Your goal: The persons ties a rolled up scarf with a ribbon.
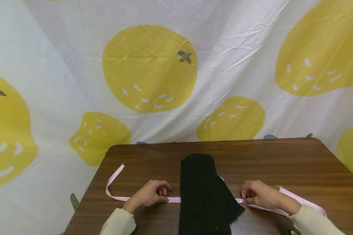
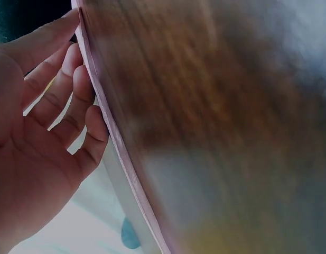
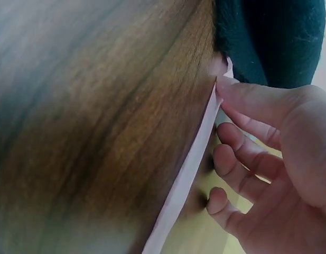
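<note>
1. Far L: the pink ribbon [image 1: 174,200] has its loose tail on the table [image 1: 153,160], bending away from the person, i.e. toward the far edge.
2. L hand [image 1: 151,194]: thumb + finger seem to pinch the ribbon just L of the cloth, w/ a short bare stretch showing btwn; other fingers bent, nothing else in them.
3. Mid: black cloth [image 1: 200,192] lies lengthwise, near-to-far, bottom end out of view. Ribbon's long axis runs side to side, approx square to it, & looks to pass underneath, out of sight there. That crossing is the key bit: ribbon under, cloth on top, one hand per side.
4. R hand [image 1: 263,195]: thumb + forefinger pinch the ribbon right by the cloth's slanted, frayed flap. This hand's the nearer one to the cloth; L has a bit more gap.
5. Far R: other tail runs past the R wrist, then doubles back, away from the person.
</note>
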Tool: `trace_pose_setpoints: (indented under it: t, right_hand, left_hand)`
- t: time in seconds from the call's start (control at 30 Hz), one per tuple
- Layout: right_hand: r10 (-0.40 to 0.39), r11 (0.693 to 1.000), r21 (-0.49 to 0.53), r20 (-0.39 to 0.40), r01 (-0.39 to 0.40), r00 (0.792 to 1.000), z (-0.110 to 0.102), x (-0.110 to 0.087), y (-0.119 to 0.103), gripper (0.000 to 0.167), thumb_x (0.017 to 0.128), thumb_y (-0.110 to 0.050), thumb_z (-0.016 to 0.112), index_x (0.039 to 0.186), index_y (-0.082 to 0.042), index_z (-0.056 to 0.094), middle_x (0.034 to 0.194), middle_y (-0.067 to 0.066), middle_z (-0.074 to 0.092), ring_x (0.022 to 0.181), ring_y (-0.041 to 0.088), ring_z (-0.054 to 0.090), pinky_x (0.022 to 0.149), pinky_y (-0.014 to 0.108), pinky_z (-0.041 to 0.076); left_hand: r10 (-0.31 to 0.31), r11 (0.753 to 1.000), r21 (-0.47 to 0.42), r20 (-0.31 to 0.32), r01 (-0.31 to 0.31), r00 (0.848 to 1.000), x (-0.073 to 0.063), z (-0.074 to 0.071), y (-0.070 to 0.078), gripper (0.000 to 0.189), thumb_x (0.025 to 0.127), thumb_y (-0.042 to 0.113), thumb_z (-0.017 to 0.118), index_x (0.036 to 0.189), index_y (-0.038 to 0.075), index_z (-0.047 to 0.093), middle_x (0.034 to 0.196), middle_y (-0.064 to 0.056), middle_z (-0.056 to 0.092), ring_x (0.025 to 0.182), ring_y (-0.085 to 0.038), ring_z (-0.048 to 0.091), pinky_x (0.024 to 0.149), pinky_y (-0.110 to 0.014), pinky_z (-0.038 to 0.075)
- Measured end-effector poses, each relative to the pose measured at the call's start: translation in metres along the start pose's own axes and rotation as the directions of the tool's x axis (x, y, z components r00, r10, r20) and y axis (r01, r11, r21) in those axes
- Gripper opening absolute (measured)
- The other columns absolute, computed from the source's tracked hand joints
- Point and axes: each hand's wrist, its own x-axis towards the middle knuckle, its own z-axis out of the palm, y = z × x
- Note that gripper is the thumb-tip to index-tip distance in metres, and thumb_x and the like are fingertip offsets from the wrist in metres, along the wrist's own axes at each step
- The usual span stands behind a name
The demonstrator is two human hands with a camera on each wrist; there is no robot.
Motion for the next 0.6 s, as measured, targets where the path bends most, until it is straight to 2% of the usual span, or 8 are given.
trace_pose_setpoints:
  t: [0.2,0.4,0.6]
  right_hand:
    - [0.016,1.0,-0.022,0.0,-0.016,1.0,0.0013,0.0004,-0.0012,0.018,0.083,-0.005,0.076,0.079,-0.017,0.062,0.076,-0.015,0.054,0.068,-0.005,0.047,0.056,0.019,0.042]
    - [0.097,0.995,-0.008,0.032,-0.097,0.995,-0.0011,0.0053,-0.0059,0.019,0.083,0.0,0.071,0.082,-0.015,0.06,0.073,-0.015,0.053,0.064,-0.003,0.047,0.054,0.02,0.043]
    - [0.131,0.991,-0.002,0.026,-0.131,0.991,-0.0008,0.0098,-0.0074,0.02,0.081,0.004,0.068,0.088,-0.012,0.059,0.071,-0.013,0.052,0.063,-0.003,0.046,0.054,0.02,0.042]
  left_hand:
    - [0.005,1.0,0.016,0.004,-0.005,1.0,-0.0007,0.0025,0.0003,0.018,0.081,0.005,0.079,0.096,0.006,0.069,0.072,0.009,0.059,0.066,0.0,0.053,0.064,-0.021,0.046]
    - [0.006,0.999,0.042,0.004,-0.006,1.0,-0.0016,0.0042,0.0007,0.009,0.084,0.001,0.074,0.088,0.007,0.07,0.071,0.009,0.06,0.066,0.002,0.053,0.063,-0.02,0.047]
    - [0.045,0.996,0.083,0.012,-0.046,0.999,-0.0004,0.0036,0.0019,0.015,0.085,-0.002,0.068,0.081,0.012,0.068,0.071,0.009,0.06,0.066,0.002,0.052,0.062,-0.019,0.046]
